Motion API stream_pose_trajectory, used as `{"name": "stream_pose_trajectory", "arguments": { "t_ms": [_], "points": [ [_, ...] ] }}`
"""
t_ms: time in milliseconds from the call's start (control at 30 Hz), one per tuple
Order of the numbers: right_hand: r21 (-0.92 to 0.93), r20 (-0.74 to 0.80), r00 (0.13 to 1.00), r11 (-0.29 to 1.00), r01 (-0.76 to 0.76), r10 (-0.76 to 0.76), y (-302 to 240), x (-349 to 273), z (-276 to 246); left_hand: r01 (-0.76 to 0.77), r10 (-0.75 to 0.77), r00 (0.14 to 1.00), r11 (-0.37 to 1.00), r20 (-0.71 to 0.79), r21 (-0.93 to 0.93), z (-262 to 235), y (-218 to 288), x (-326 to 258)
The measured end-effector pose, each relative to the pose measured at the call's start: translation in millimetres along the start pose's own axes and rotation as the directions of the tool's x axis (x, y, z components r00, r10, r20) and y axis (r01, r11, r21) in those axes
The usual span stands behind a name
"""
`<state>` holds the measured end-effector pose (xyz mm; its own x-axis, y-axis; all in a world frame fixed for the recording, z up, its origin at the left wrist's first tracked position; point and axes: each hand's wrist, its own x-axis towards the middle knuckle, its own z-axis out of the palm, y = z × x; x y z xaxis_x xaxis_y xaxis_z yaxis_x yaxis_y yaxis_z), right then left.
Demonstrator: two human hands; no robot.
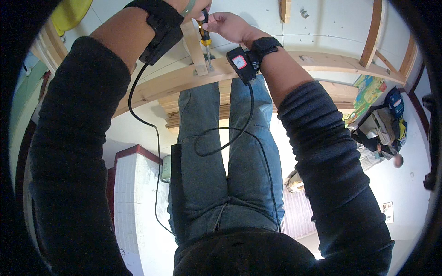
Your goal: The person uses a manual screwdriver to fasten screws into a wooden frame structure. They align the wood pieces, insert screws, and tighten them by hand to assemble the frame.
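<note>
A screwdriver point(206, 36) with a yellow and black handle stands nearly upright at the top of the view. Its metal shaft runs down to the joint where a short wooden piece point(195, 50) meets a long pale wooden beam point(170, 84). My right hand point(229, 27) has its thumb and fingers closed on the handle from the right. Against the handle's upper end, my left hand point(197, 8) is closed from the other side, partly cut off by the top edge. Whatever the tip touches is too small to make out.
Upright wooden bars point(372, 34) join the beam's right part. Stacked boards point(335, 94) lie behind my legs. Black cables hang from both wrist-worn devices past my jeans. A yellow object point(69, 16) sits at upper left, and a pile of clothes or bags point(378, 126) at right.
</note>
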<state>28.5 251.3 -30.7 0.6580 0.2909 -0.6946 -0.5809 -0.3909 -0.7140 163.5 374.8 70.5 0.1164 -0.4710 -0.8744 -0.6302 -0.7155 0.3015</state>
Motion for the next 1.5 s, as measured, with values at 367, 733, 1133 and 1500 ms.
{"name": "stream_pose_trajectory", "arguments": {
  "t_ms": [367,733,1133,1500],
  "points": [
    [-0.114,-0.154,0.988,0.993,-0.039,0.022,2,-10,14,-0.089,0.097,0.987,0.994,-0.128,0.063,10,6,-3],
    [-0.247,-0.110,0.993,0.966,-0.078,0.052,-2,-12,13,0.087,-0.067,0.982,0.990,-0.176,0.107,23,14,20],
    [-0.136,-0.155,0.988,0.990,-0.039,0.018,-10,-19,3,0.080,-0.087,0.994,0.992,0.061,0.101,8,11,30],
    [-0.085,-0.043,0.982,0.978,-0.190,0.187,-7,-16,-2,-0.040,0.045,0.995,0.998,-0.086,0.050,12,8,18]
  ]
}}
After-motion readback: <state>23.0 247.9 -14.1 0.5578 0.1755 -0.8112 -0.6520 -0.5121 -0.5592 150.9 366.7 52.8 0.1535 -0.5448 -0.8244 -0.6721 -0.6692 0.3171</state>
